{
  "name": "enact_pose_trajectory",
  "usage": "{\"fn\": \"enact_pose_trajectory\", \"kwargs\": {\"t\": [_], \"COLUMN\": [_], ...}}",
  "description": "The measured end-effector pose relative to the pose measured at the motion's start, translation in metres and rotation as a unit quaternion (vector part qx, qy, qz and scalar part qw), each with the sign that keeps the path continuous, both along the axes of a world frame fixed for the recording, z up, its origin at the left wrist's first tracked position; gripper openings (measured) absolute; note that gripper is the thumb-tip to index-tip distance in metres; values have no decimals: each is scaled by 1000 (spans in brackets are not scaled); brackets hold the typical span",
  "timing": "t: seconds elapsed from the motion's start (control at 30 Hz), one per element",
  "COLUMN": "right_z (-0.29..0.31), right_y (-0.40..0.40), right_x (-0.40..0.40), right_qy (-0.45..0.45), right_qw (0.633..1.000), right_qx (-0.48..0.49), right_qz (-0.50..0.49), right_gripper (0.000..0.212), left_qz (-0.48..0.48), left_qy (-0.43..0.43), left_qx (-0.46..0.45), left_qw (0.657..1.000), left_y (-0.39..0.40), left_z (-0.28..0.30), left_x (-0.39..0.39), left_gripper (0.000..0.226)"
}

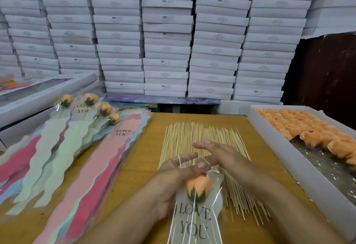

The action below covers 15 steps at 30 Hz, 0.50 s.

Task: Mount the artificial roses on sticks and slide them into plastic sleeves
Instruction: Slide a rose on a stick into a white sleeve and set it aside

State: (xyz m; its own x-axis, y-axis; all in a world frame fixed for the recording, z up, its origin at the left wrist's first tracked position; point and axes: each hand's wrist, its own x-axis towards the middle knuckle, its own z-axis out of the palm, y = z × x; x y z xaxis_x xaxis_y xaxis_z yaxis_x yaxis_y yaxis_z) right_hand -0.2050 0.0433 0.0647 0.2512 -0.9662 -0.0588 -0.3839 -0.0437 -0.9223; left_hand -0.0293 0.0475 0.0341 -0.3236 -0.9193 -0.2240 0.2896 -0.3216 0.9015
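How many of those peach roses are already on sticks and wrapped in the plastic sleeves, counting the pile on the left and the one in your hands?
Sleeved roses lying in the pile at left: 4
Sleeved rose held in the hands (left hand, right hand): 1
Total: 5
The loose roses in the white tray are not counted.

Not much open desk here tbh. The only bare strip of table (146,159) runs between the pile of sleeves (81,159) on the left and the spread of sticks (200,139) in the middle. The tray of roses (300,128) walls off the right edge, and stacked white boxes (165,37) block the whole back. The finished roses (100,109) take up the far left corner.
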Motion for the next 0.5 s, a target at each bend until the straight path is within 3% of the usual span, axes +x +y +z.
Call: {"fn": "enact_pose_trajectory", "kwargs": {"t": [0.27,0.5], "right_z": [6,10], "right_y": [3,7], "right_x": [1,2], "right_qy": [8,18], "right_qw": [1000,1000], "right_qx": [-4,0], "right_qz": [-9,9], "right_gripper": [66,61], "left_qz": [-25,5], "left_qy": [64,49], "left_qx": [4,10], "left_qw": [998,999], "left_y": [-3,-2], "left_z": [-1,-1], "left_x": [-2,-4], "left_gripper": [37,46]}}
